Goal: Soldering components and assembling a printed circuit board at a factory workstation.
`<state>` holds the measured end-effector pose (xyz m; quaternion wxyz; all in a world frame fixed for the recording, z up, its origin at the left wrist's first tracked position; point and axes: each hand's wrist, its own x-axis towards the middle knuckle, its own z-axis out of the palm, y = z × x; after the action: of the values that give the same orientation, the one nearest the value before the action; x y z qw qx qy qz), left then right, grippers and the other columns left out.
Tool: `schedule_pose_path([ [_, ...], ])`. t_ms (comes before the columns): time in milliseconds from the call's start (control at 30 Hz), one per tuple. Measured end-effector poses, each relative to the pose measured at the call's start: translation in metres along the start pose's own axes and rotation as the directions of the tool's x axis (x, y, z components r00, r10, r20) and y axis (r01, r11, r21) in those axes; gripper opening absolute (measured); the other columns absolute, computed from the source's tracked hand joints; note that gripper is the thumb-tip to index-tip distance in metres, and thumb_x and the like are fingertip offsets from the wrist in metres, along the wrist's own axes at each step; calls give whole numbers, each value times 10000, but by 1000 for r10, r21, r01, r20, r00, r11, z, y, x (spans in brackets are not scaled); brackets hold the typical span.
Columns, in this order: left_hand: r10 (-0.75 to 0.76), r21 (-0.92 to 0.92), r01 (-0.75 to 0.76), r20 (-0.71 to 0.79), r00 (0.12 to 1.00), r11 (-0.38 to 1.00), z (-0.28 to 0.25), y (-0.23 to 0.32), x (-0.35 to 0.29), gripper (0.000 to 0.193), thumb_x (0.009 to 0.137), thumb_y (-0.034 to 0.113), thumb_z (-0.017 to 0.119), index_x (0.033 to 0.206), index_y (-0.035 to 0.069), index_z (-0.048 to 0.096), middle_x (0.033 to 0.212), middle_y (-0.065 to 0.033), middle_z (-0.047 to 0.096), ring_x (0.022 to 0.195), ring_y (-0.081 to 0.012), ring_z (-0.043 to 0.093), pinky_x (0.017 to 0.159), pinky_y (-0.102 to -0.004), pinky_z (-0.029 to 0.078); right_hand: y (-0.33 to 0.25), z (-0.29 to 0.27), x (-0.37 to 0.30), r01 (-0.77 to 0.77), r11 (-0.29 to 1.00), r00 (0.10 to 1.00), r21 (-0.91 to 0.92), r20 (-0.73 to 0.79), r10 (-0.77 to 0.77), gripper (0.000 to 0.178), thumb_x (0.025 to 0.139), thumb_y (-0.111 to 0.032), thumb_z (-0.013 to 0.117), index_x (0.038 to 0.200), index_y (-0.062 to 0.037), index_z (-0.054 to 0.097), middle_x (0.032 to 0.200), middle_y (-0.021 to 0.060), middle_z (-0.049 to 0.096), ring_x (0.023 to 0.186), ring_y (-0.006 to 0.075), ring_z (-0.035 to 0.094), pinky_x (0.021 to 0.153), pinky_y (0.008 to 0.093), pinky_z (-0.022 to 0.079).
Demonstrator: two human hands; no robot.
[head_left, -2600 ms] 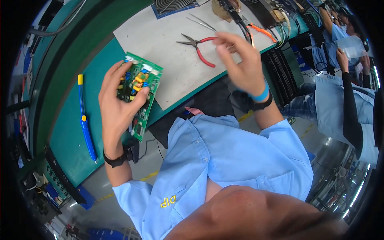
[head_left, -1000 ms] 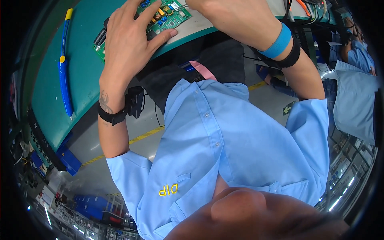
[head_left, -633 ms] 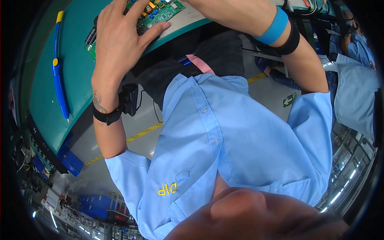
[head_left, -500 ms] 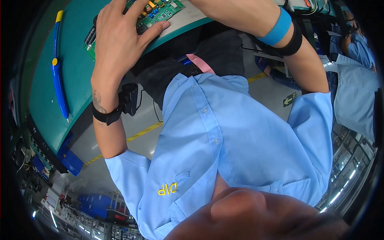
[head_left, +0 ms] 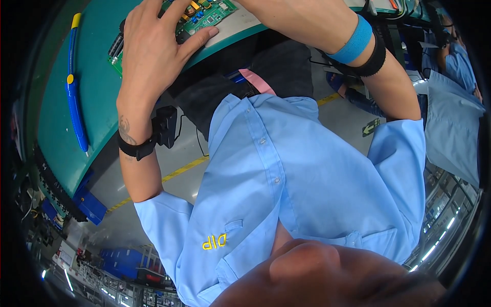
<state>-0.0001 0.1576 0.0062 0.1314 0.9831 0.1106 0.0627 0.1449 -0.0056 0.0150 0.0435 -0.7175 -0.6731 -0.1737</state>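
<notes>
Left hand is resting with fingers spread wide over the green circuit board, which is lying near the front edge of the teal bench. Right hand is showing only partly, so I cannot tell its grip. Farther left, a blue pen-shaped tool is lying.

Seen from the left of two wide fisheye cameras on my head, the view looks steeply down my front, with my blue shirt close and central. The tabletop curves across the upper left, the floor lies beyond, and the top edge crops my right hand beside my left hand.
</notes>
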Motion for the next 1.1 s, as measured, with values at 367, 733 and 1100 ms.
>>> schedule_pose_path([
  [367, -4, -2, 4, 16, 1000, 1000, -1, -1, 0, 630, 798, 305, 834, 1324, 25, 633, 1498, -222, 486, 1329, -434, 474, 1132, -486, 377, 5, -1, 10, -38, 996, 998, 81, 47, 34, 163, 799, -151, 634, 723, -18, 689, 727, 190, 691, 700, 350, 713, 608, 434, 556],
  [733, -48, 31, 47, 30, 998, 998, -3, 5, 1, 619, 797, 299, 831, 1315, 16, 643, 1487, -209, 495, 1321, -419, 481, 1134, -472, 382, 32, -7, 39, -152, 922, 968, 356, 242, 66, 181, 785, -149, 633, 780, -2, 738, 743, 255, 689, 716, 440, 683, 684, 486, 558],
  [1100, -35, 34, 34, 33, 999, 999, -2, 4, 3, 635, 796, 316, 831, 1324, 20, 642, 1490, -205, 495, 1329, -418, 476, 1137, -475, 379, 43, -17, 60, -374, 824, 795, 425, 605, 49, 226, 793, -156, 622, 807, 34, 743, 730, 254, 691, 625, 413, 649, 631, 455, 545],
])
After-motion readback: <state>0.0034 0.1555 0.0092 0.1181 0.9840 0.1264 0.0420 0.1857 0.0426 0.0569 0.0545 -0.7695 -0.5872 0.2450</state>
